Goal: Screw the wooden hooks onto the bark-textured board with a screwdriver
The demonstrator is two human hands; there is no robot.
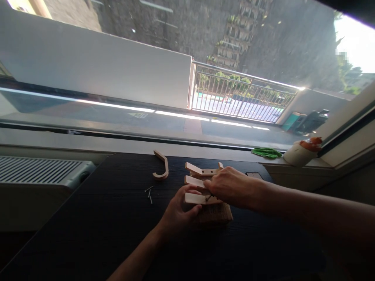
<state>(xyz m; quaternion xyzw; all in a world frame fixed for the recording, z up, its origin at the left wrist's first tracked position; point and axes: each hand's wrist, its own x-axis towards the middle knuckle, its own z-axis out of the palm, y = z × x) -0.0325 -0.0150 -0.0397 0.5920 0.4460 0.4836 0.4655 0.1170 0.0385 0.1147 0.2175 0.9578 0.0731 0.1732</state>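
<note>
A light wooden rack with hook arms [197, 182] lies on a dark table [102, 218] by a window. My left hand [178, 210] is closed around the nearest wooden arm and the board's near end. My right hand [231, 186] lies across the rack from the right, fingers pinched over something small and dark that I cannot make out. A separate J-shaped wooden hook [161, 166] lies loose to the left. A few small nails [149, 192] lie between that hook and my left hand.
A white radiator [38, 169] runs along the left under the window sill. On the sill at the right sit a green cloth [266, 152] and a pale pot [301, 153]. Outside are a street and a railing.
</note>
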